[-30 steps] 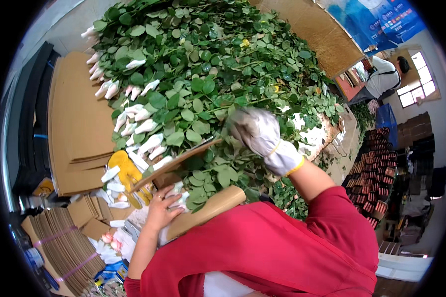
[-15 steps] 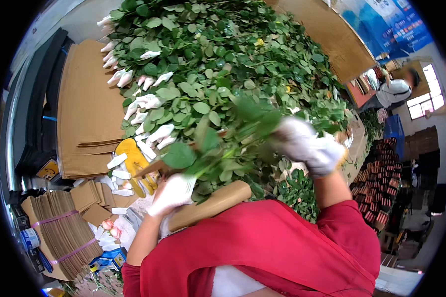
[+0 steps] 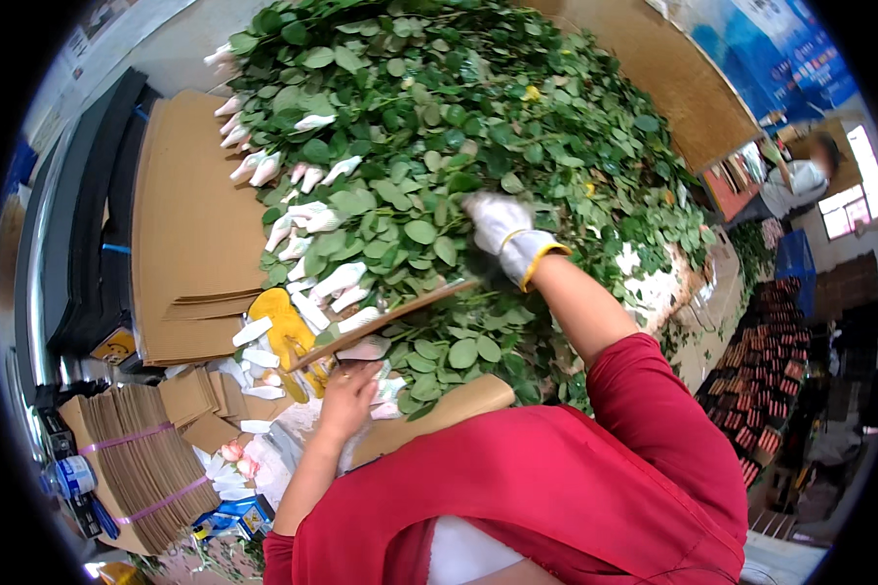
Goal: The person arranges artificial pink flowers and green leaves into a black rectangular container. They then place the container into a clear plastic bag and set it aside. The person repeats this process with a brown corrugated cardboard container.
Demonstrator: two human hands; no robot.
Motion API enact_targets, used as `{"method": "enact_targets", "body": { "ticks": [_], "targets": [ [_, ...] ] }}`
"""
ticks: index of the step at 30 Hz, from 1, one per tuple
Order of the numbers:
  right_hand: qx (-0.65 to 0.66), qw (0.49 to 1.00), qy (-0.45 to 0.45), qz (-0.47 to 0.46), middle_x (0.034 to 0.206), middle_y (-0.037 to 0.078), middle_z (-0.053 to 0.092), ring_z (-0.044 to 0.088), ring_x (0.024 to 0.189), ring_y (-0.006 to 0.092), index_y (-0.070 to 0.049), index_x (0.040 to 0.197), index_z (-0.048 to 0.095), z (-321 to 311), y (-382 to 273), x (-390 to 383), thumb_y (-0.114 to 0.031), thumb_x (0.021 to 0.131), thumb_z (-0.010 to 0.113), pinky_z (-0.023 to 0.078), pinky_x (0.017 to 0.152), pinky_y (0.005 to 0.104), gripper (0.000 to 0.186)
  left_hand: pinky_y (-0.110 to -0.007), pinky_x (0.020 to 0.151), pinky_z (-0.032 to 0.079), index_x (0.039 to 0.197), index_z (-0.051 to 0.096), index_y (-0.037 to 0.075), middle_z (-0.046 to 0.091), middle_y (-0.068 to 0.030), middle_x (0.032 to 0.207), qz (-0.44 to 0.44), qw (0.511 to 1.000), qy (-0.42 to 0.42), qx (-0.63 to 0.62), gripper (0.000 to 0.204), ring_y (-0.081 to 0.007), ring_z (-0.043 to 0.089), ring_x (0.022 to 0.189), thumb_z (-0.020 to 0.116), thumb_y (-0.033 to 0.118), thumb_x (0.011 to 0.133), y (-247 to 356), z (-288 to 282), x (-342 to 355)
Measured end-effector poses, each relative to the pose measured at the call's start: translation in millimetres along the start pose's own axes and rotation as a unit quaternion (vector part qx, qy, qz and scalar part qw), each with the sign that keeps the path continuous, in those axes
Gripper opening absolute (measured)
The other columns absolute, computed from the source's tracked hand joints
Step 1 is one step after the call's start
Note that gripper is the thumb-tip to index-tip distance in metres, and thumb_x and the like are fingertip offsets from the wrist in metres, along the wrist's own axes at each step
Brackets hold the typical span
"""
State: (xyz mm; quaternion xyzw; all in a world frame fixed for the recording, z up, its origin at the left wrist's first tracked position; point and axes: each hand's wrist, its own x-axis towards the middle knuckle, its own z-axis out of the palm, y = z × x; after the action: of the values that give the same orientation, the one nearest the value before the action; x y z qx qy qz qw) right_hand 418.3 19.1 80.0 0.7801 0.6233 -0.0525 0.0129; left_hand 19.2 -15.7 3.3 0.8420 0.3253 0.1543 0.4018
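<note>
Head: board [image 3: 410, 313] between left hand [image 3: 348, 402] and greenery [image 3: 429, 146]

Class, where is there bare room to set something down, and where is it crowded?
The widest bare patch is the brown cardboard stack's face, bordered left by black slabs and right by wrapped buds. Crowded: around the left hand, near the yellow glove and brown strip, and across the leafy stems by the gloved right hand.
</note>
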Motion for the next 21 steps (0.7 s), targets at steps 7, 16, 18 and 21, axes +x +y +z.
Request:
{"method": "enact_targets", "body": {
  "ticks": [7, 16, 18, 21],
  "targets": [
    [0.142, 0.898, 0.398, -0.125, 0.116, 0.015, 0.068, 0.067, 0.105, 0.0327, -0.006, 0.112, 0.063, -126.8, 51.7, -27.1, 0.006, 0.073, 0.070, 0.056, 0.087, 0.0367, 0.041, -0.053, 0.103, 0.037, 0.116, 0.070, 0.020, 0.055, -0.0116, 0.118, 0.166, 0.944, 0.076, 0.275, 0.040, -0.0365, 0.044, 0.120, 0.075, 0.025, 0.076, 5.4, 0.5, -1.7],
    [0.164, 0.961, 0.224, 0.005, 0.106, 0.015, 0.069, 0.067, 0.098, 0.0331, -0.009, 0.108, 0.071, -72.0, 93.9, -18.7, 0.001, 0.076, 0.058, 0.055, 0.086, 0.0384, 0.035, -0.045, 0.104, 0.043, 0.129, 0.061, 0.016, 0.047, -0.0179, 0.142, 0.044, 0.992, -0.053, 0.107, 0.051, -0.0390, 0.047, 0.128, 0.070, 0.007, 0.080, 11.4, -17.0, 31.0],
    [0.021, 0.957, 0.283, -0.060, 0.115, 0.012, 0.064, 0.063, 0.102, 0.0330, -0.014, 0.104, 0.069, -68.3, 60.3, 6.5, -0.010, 0.077, 0.066, 0.053, 0.089, 0.0426, 0.028, -0.047, 0.107, 0.038, 0.133, 0.056, 0.021, 0.045, -0.0144, 0.143, 0.055, 0.977, -0.061, 0.198, 0.054, -0.0379, 0.044, 0.129, 0.071, 0.017, 0.081, 9.3, -16.6, 26.4],
    [0.035, 0.966, 0.245, -0.076, 0.119, 0.013, 0.064, 0.064, 0.105, 0.0346, -0.014, 0.104, 0.069, -120.4, 6.9, 27.6, -0.015, 0.079, 0.066, 0.053, 0.088, 0.0451, 0.025, -0.047, 0.111, 0.032, 0.125, 0.057, 0.013, 0.046, -0.0095, 0.143, 0.068, 0.971, -0.060, 0.219, 0.049, -0.0362, 0.040, 0.132, 0.073, 0.020, 0.079, 17.3, -20.3, 24.0]
  ]
}}
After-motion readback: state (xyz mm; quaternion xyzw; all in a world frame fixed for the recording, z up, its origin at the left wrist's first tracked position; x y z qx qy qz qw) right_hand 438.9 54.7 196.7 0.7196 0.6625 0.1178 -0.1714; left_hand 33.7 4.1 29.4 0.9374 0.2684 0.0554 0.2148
